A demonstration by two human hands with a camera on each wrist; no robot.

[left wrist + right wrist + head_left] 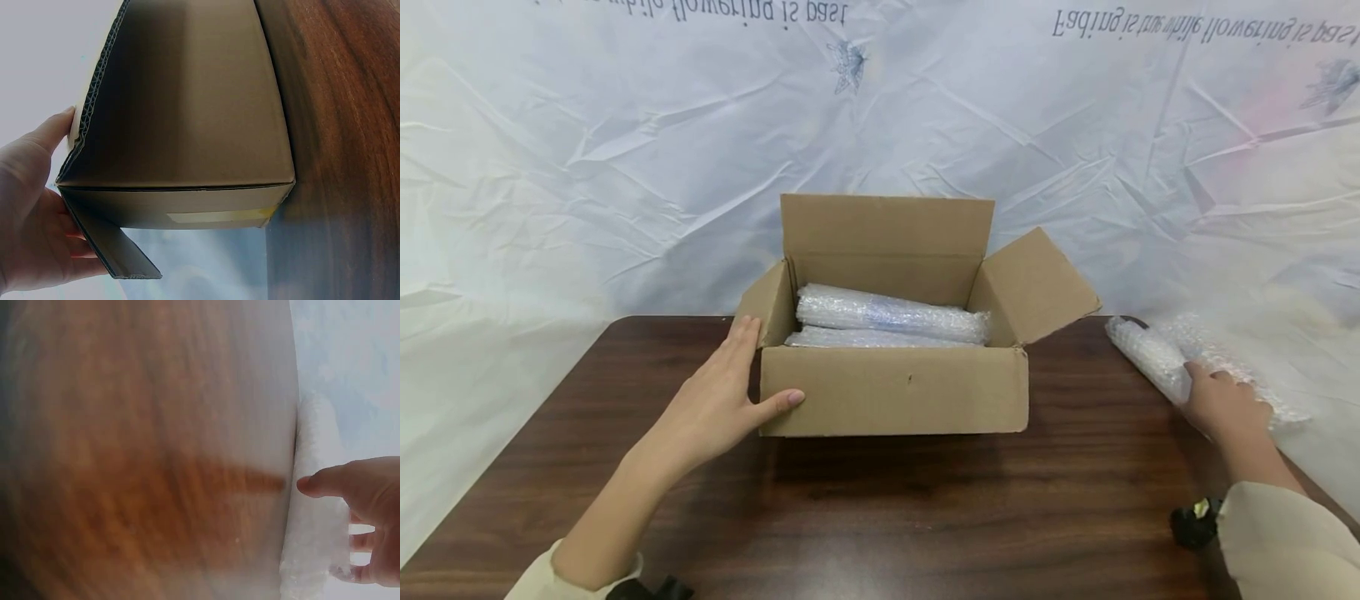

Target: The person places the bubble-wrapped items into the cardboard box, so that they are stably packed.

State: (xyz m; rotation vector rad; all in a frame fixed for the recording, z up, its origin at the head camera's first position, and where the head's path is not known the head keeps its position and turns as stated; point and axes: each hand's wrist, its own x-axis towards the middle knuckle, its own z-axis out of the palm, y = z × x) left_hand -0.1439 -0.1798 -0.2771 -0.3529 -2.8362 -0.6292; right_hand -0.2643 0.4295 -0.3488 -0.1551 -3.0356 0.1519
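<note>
An open cardboard box (895,392) stands at the middle of the table in the head view. Inside lie two bubble-wrapped bundles (887,312), one partly behind the other. My left hand (718,404) rests at the box's near left corner, fingers straight along the left flap (763,304) and thumb on the front flap. In the left wrist view the fingers pass behind a flap (115,250). Over at the table's right edge, my right hand (1228,408) grips a roll of bubble wrap (1150,358), thumb on one side and fingers on the other (312,519).
More loose bubble wrap (1262,379) lies beyond the roll, by the table's right edge. Behind the dark wooden table (880,517) hangs a white printed cloth (700,167). The box's right flap (1041,283) sticks outward, and its back flap (887,225) stands up.
</note>
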